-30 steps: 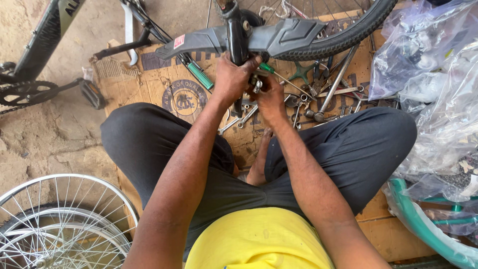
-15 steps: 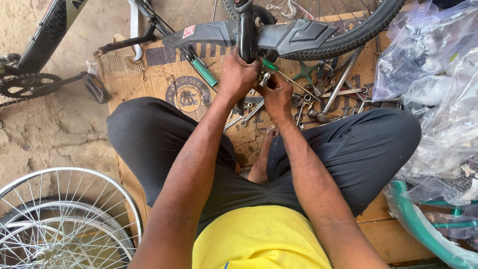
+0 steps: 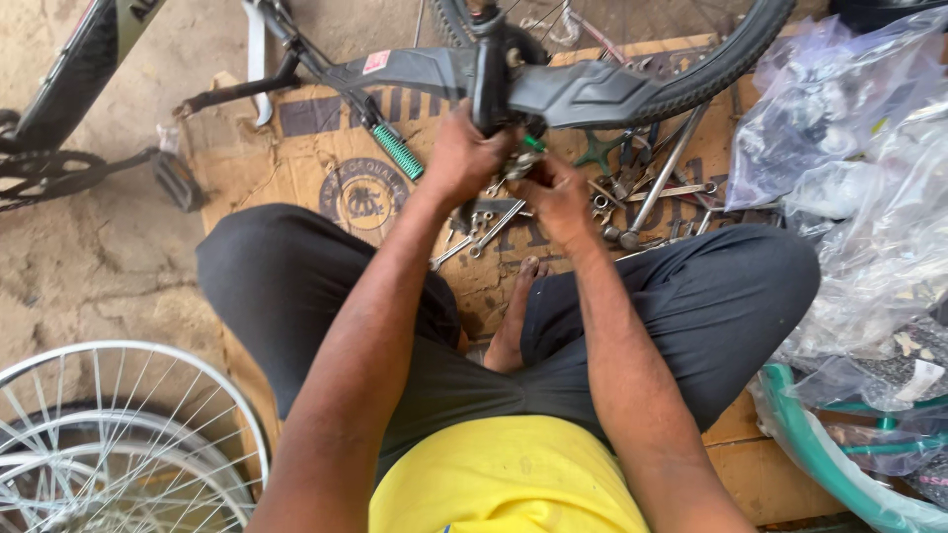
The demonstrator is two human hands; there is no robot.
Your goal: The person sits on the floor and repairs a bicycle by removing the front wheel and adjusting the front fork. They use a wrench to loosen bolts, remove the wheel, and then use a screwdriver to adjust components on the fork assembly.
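I sit cross-legged on cardboard (image 3: 296, 168) before an upturned bicycle. Its black mudguard (image 3: 583, 89) and rear tyre (image 3: 711, 69) cross the top of the head view. My left hand (image 3: 459, 158) grips a small metal part just under the mudguard bracket (image 3: 491, 79). My right hand (image 3: 558, 192) is closed on the same small assembly from the right, with a green-tipped tool (image 3: 533, 145) poking out between the two hands. What the fingers pinch is mostly hidden.
Spanners and loose tools (image 3: 642, 188) lie on the cardboard beyond my knees. A green coil spring (image 3: 397, 151) sits left of my hands. Spoked wheels (image 3: 109, 444) lie lower left, a crank and pedal (image 3: 168, 178) at left, plastic bags (image 3: 859, 168) and a teal frame (image 3: 829, 454) at right.
The view has shifted slightly, bringing the bike lower in frame. Both hands stay together under the mudguard, with the right hand turned a little lower.
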